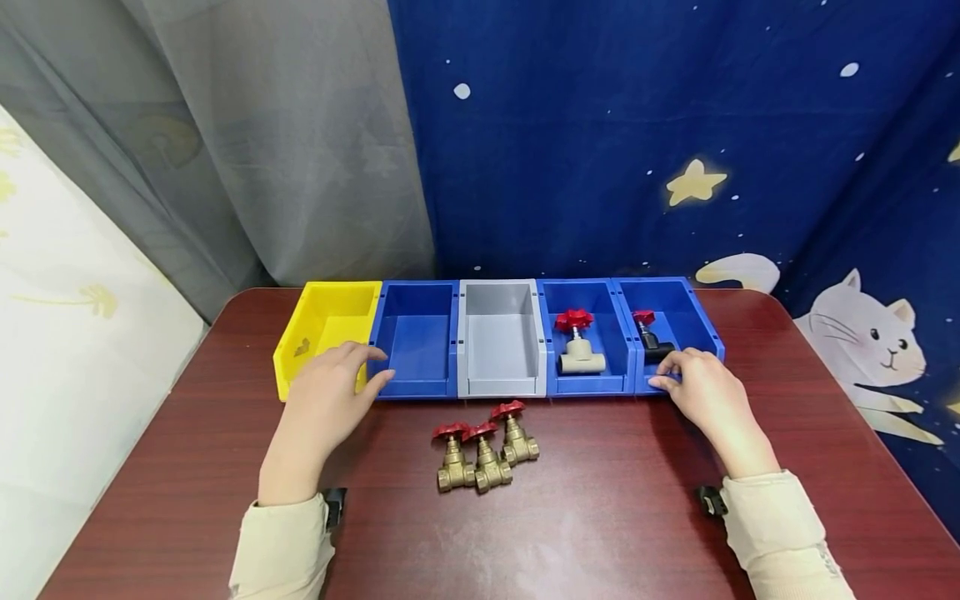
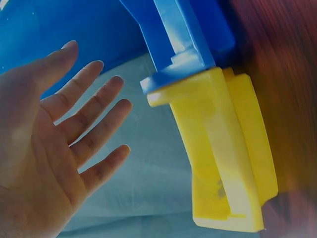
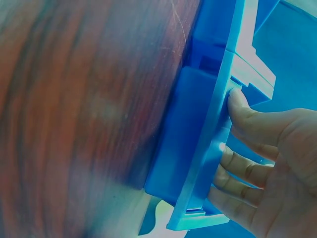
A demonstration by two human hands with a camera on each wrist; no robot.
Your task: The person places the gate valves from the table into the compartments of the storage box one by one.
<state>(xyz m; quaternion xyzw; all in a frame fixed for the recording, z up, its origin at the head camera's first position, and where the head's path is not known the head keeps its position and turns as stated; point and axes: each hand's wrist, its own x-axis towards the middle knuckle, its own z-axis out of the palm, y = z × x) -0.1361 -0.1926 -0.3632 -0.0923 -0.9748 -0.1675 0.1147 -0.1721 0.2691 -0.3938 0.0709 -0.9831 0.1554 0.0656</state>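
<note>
My left hand [image 1: 330, 396] hovers over the front of the yellow bin [image 1: 282, 367], with thumb and fingers apart and nothing between them. In the left wrist view the fingers [image 2: 94, 99] are spread. My right hand [image 1: 705, 396] is at the front of the rightmost blue bin [image 1: 693, 312]; its fingers reach in over the low front edge. A black valve with a red handwheel [image 1: 657, 347] lies in that bin, just beyond the fingertips. In the right wrist view the thumb [image 3: 240, 106] is right at the bin's rim, and the palm holds nothing.
Three brass gate valves with red handwheels [image 1: 486, 468] stand in front of the grey bin [image 1: 502, 387]. A beige valve [image 1: 581, 358] sits in the blue bin left of the rightmost one. Another blue bin [image 1: 420, 342] adjoins the yellow one. Curtains [image 1: 570, 150] hang behind the table.
</note>
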